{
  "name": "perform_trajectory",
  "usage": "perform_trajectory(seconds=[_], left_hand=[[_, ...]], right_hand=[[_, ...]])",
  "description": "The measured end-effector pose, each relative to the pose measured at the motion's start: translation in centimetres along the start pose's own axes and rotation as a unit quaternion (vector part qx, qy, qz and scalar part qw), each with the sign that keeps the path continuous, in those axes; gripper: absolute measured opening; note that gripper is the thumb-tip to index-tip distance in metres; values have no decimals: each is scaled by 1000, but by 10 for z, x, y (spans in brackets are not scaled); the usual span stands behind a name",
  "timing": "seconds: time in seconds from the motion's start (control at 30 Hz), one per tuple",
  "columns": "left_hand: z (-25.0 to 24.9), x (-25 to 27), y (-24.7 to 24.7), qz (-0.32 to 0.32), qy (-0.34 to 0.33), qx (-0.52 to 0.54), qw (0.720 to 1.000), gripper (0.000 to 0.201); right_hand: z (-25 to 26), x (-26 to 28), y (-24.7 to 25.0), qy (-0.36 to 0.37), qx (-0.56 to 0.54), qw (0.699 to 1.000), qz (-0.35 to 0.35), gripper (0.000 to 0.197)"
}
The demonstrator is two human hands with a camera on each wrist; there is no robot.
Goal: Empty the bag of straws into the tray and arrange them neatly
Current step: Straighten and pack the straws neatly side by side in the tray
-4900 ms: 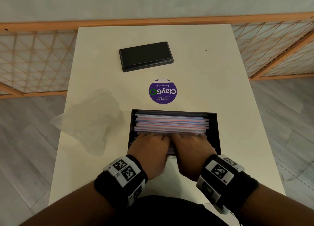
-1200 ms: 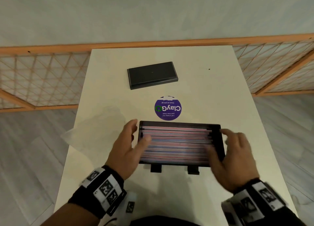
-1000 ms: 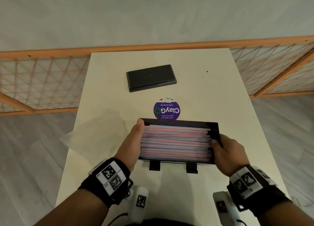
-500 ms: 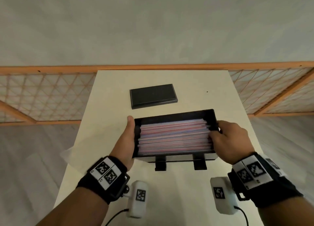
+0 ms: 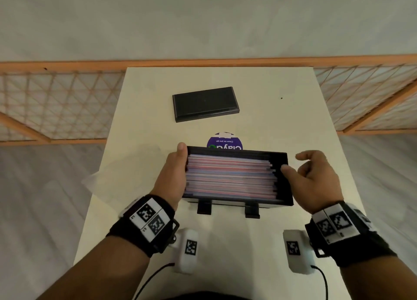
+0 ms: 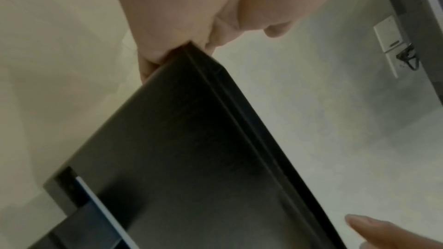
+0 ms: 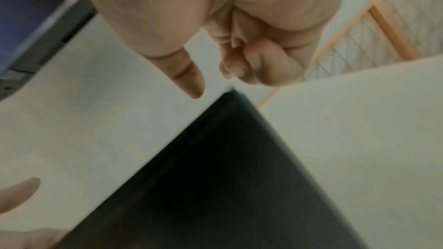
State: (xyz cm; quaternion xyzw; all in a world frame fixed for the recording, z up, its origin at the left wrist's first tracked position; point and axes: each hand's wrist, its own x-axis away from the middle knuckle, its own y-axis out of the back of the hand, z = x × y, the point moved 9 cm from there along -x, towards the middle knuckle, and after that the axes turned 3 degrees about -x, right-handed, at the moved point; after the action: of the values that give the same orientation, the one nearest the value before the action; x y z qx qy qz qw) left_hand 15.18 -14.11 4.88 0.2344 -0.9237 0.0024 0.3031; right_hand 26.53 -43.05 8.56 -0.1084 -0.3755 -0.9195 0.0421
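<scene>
The black tray [image 5: 237,151] holds a flat layer of pink, blue and white straws [image 5: 230,177] lying lengthwise, their right ends uneven. My left hand [image 5: 174,175] grips the tray's left end, thumb up at the far left corner. The left wrist view shows the tray's dark underside [image 6: 191,149] raised, with my left hand [image 6: 182,26] at its corner. My right hand [image 5: 314,181] is off the tray's right end, fingers loosely curled, thumb by the rim. In the right wrist view the right hand [image 7: 215,26] holds nothing above the tray corner [image 7: 215,186].
The empty clear bag [image 5: 126,171] lies on the white table [image 5: 293,128] to the left of the tray. A black lid [image 5: 205,104] sits at the back and a purple round sticker [image 5: 224,141] shows behind the tray. A wooden lattice fence [image 5: 56,103] surrounds the table.
Both hands lifted the tray by its ends. Since half a second ago my right hand has let go and drawn off to the right, while the left hand keeps its grip.
</scene>
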Motion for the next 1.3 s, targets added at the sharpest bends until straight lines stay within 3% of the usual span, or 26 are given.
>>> perform_trajectory(seconds=[0.07, 0.13, 0.33, 0.53, 0.67, 0.8, 0.9, 0.97, 1.1, 1.3], left_hand=[[2, -1, -2, -3, 28, 33, 999, 67], [5, -1, -3, 1, 54, 60, 997, 65], [14, -4, 1, 0, 80, 76, 994, 74], [16, -6, -1, 11, 76, 84, 994, 76], [12, -4, 1, 7, 69, 80, 994, 71], [-5, -6, 22, -73, -1, 1, 997, 59], [-31, 0, 37, -154, -106, -65, 980, 50], [-42, 3, 39, -169, -146, -48, 974, 39], [-46, 1, 31, -119, -133, 51, 983, 40], [-33, 5, -20, 48, 1, 118, 992, 44]], right_hand=[[11, -1, -2, -5, -55, 998, 17, 20], [15, 0, -26, -39, -120, 987, 98, 16], [26, 10, -85, -78, -88, 964, 238, 14], [38, 22, -114, -123, -160, 935, 290, 12], [40, 26, -112, -147, -223, 921, 283, 11], [29, 18, -97, -195, -251, 916, 246, 11], [28, 20, -104, -209, -239, 911, 262, 11], [34, 25, -114, -208, -244, 905, 280, 13], [40, 28, -125, -219, -279, 886, 299, 15], [31, 21, -124, -258, -342, 865, 262, 15]])
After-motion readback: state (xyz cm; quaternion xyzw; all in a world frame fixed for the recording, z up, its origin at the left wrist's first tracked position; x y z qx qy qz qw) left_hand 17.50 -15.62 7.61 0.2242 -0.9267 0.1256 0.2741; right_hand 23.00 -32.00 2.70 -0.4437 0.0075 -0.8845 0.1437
